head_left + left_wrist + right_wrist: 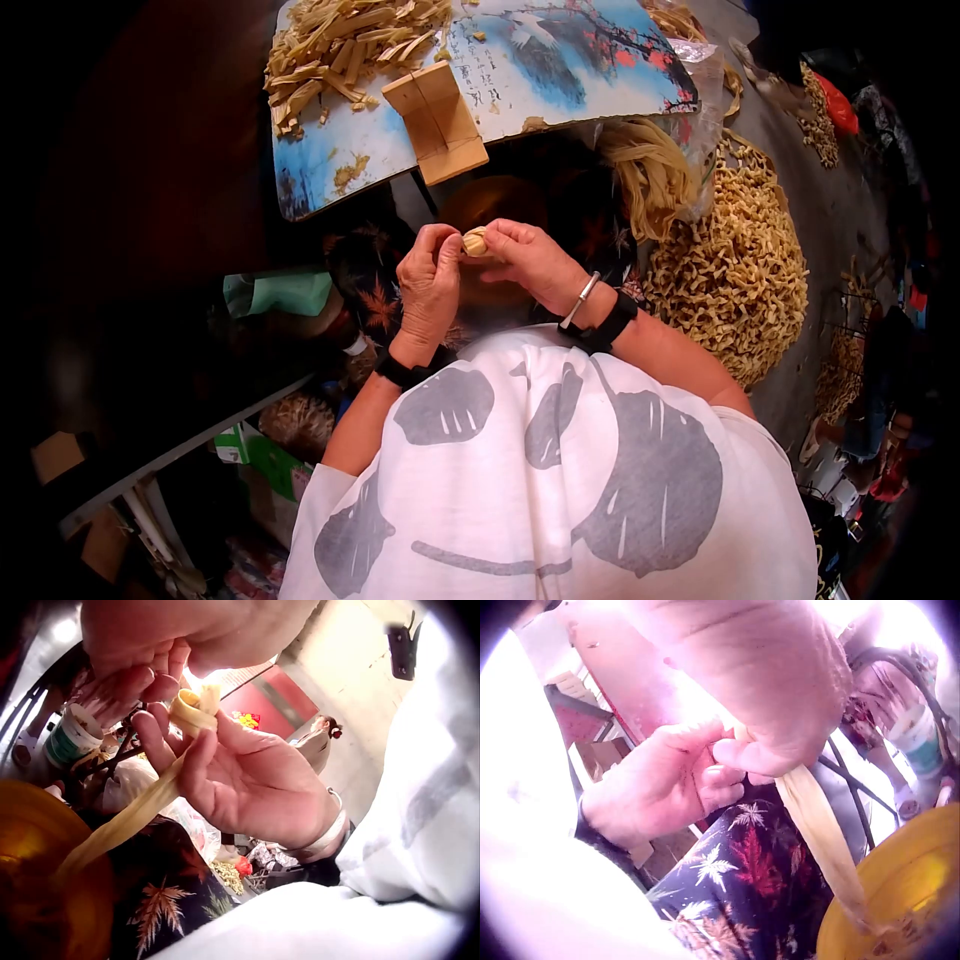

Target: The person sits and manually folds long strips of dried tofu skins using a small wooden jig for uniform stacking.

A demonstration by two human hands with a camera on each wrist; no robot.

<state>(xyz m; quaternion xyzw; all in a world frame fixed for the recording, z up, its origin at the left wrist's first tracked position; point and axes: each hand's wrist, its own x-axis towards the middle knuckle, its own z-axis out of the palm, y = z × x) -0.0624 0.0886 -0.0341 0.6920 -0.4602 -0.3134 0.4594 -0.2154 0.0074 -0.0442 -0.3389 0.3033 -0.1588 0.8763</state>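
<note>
In the head view both hands meet over the lap around a pale yellow, flat strip (475, 241), wound into a small loop. The right hand (540, 268), with a bangle at its wrist, pinches the looped part between thumb and fingers. The left hand (428, 290) is curled at the other side, thumb and forefinger pinching at the loop's edge. From the right hand the strip's long tail (135, 817) hangs into a yellow bowl (877, 862). The left fingertips are partly hidden behind the loop in the left wrist view.
A painted board (350, 135) ahead carries a heap of short pale pieces (340, 50) and a small wooden stand (437, 120). Long strips (650, 175) hang at its right corner. Many knotted pieces (730, 270) lie piled at the right. A white bucket (73, 736) stands beyond.
</note>
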